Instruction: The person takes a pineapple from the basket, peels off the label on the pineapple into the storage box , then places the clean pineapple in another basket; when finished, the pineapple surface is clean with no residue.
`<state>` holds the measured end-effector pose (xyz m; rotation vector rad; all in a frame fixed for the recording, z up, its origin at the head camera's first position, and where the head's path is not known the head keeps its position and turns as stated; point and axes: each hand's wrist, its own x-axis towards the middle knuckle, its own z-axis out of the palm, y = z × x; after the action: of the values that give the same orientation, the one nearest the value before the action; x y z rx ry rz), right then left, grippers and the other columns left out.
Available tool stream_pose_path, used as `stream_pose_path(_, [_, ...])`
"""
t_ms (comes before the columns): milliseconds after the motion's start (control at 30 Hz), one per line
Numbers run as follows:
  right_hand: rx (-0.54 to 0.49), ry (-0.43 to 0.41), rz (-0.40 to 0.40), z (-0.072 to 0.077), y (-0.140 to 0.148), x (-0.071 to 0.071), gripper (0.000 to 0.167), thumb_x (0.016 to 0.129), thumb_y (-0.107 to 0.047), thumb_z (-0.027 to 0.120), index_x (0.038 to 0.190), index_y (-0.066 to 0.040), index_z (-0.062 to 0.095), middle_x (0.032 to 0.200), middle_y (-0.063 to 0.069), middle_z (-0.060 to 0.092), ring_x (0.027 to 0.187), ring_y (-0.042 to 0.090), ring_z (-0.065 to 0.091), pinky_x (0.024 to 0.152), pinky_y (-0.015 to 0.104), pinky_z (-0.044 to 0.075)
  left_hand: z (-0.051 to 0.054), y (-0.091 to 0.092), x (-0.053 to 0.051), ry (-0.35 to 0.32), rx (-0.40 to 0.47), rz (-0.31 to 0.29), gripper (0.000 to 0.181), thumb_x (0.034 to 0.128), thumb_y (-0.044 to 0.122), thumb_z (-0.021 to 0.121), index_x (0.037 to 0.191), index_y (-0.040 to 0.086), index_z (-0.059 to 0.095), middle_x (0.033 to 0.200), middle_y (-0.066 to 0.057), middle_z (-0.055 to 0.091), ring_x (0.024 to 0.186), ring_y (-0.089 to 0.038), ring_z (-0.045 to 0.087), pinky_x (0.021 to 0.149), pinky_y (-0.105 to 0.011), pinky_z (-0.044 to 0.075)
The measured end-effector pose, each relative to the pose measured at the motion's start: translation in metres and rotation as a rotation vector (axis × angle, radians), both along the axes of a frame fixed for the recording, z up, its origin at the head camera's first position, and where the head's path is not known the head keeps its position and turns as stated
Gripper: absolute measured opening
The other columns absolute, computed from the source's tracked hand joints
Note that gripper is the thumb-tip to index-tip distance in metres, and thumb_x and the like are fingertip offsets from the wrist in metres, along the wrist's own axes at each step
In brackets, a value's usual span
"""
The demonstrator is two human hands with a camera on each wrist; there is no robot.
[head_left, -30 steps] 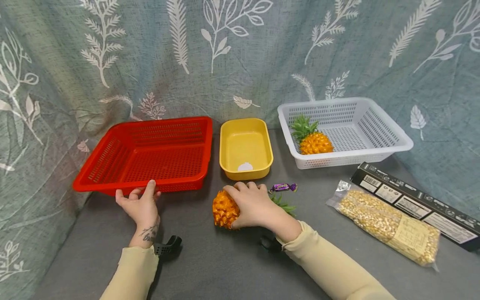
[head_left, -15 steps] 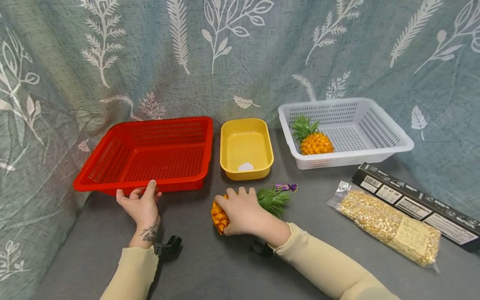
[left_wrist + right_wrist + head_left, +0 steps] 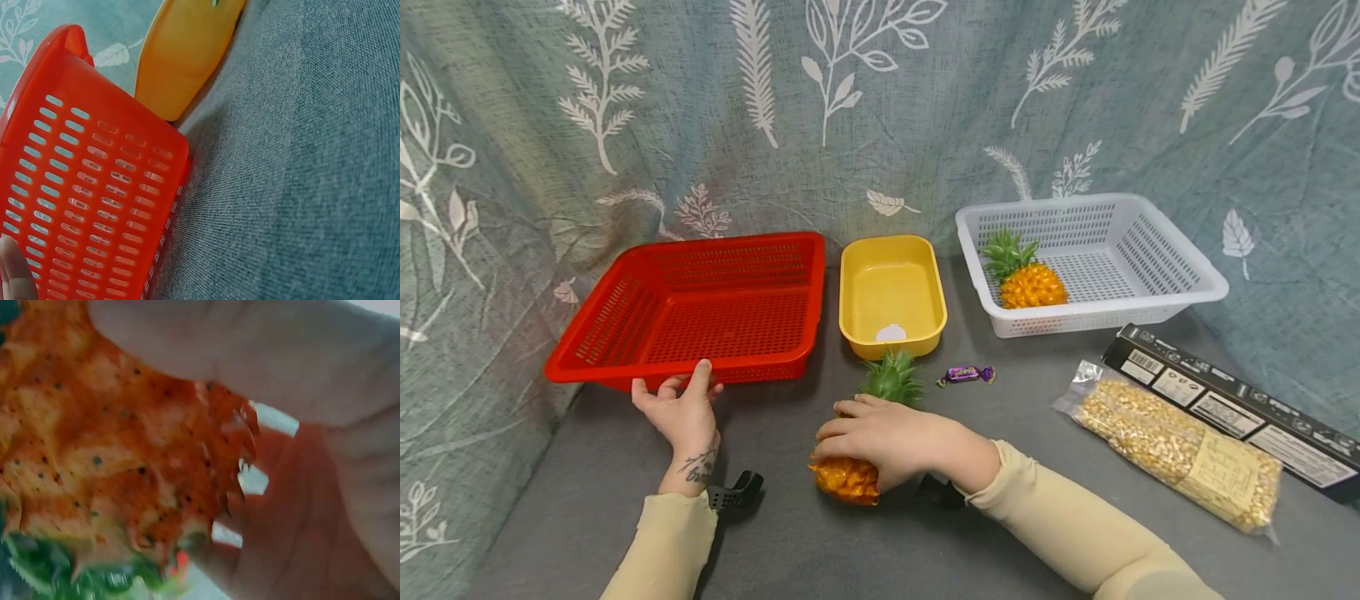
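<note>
Thumb on top, my left hand [image 3: 683, 421] pinches the front rim of the red plastic basket [image 3: 767, 369], which has nothing inside. The left wrist view shows the basket's slotted wall [image 3: 94, 200] close up. With my right hand [image 3: 891, 440] I grip an orange toy pineapple [image 3: 846, 482] on the table from above. Its green crown [image 3: 891, 379] points away from me, close to the yellow tub. Fingers curl round the spiky body [image 3: 119, 450] in the right wrist view; the palm hides part of it.
A yellow tub [image 3: 938, 337] stands right of the red basket. Another toy pineapple [image 3: 1033, 287] lies in the white basket [image 3: 1112, 310]. A purple wrapped candy [image 3: 967, 375] is on the grey table. At right lie a bag of corn kernels [image 3: 1150, 425] and a black box [image 3: 1232, 408].
The pineapple has turned in my right hand, its crown swinging from the right to point away from me, and it sits slightly nearer me. My left hand keeps its place.
</note>
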<state>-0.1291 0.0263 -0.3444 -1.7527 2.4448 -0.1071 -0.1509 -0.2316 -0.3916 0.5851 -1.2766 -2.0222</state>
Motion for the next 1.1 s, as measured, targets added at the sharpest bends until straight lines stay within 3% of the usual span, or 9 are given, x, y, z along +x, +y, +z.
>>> stream_pose_path(200, [0.062,-0.053,0.052,0.005,0.007,0.0,0.071,0.067,-0.017,0.08,0.13,-0.028,0.048,0.14,-0.004,0.043,0.137,0.03,0.028,0.11,0.046,0.025,-0.001,0.0,0.0,0.008,0.003,0.0,0.093,0.0758,0.001,0.072,0.141,0.016,0.007,0.083,-0.004,0.034,0.052,-0.011,0.051,0.05,-0.018,0.05])
stream_pose_path(367, [0.031,-0.123,0.038,0.005,0.009,0.001,0.071,0.069,-0.04,0.079,0.131,-0.025,0.048,0.142,-0.002,0.041,0.138,0.031,0.026,0.111,0.051,0.02,0.0,0.0,0.001,0.005,0.006,-0.004,0.092,0.0764,0.0,0.071,0.14,0.016,0.007,0.084,-0.003,0.033,0.049,-0.011,0.054,0.05,-0.018,0.05])
stream_pose_path(533, [-0.114,-0.044,-0.03,-0.003,0.007,0.005,0.072,0.071,-0.06,0.069,0.128,-0.02,0.051,0.134,-0.002,0.048,0.131,0.027,0.036,0.109,0.052,0.022,-0.001,0.0,0.0,0.0,0.002,-0.005,0.092,0.0766,0.001,0.071,0.141,0.016,0.007,0.084,-0.003,0.033,0.05,-0.011,0.056,0.05,-0.019,0.05])
stream_pose_path(667, [-0.24,0.073,-0.207,-0.009,0.006,0.011,0.078,0.066,-0.07,0.065,0.124,-0.02,0.053,0.131,0.001,0.048,0.124,0.024,0.04,0.102,0.047,0.031,-0.002,0.0,0.0,-0.014,-0.004,-0.002,0.091,0.0768,0.002,0.071,0.14,0.016,0.008,0.084,-0.004,0.034,0.051,-0.01,0.055,0.049,-0.018,0.05])
stream_pose_path(800, [-0.27,0.091,-0.517,-0.011,0.006,0.019,0.094,0.058,-0.08,0.061,0.129,-0.02,0.048,0.128,0.007,0.044,0.109,0.026,0.045,0.081,0.04,0.038,-0.002,-0.001,-0.001,-0.021,-0.005,-0.002,0.09,0.0771,0.002,0.071,0.14,0.017,0.008,0.085,-0.004,0.034,0.051,-0.01,0.055,0.049,-0.018,0.05])
stream_pose_path(867, [-0.233,0.044,-0.655,-0.012,0.007,0.021,0.103,0.053,-0.083,0.06,0.134,-0.021,0.042,0.127,0.01,0.042,0.101,0.028,0.046,0.073,0.038,0.039,-0.002,-0.001,-0.001,-0.022,-0.005,-0.004,0.089,0.0775,0.001,0.07,0.139,0.017,0.008,0.085,-0.004,0.034,0.052,-0.01,0.056,0.049,-0.018,0.05])
stream_pose_path(933, [-0.186,-0.024,-0.745,-0.013,0.008,0.023,0.11,0.051,-0.085,0.06,0.139,-0.022,0.036,0.126,0.012,0.041,0.097,0.029,0.047,0.068,0.039,0.04,-0.002,-0.001,-0.001,-0.02,-0.001,-0.005,0.088,0.0778,0.001,0.07,0.139,0.017,0.009,0.085,-0.004,0.034,0.053,-0.01,0.056,0.049,-0.018,0.05])
stream_pose_path(1100, [-0.113,-0.202,-0.801,-0.014,0.011,0.024,0.117,0.05,-0.082,0.064,0.145,-0.025,0.026,0.135,0.014,0.034,0.091,0.032,0.052,0.063,0.042,0.046,-0.002,0.0,-0.001,-0.014,0.005,-0.003,0.088,0.0779,-0.001,0.069,0.139,0.016,0.009,0.086,-0.005,0.034,0.053,-0.011,0.056,0.048,-0.018,0.05])
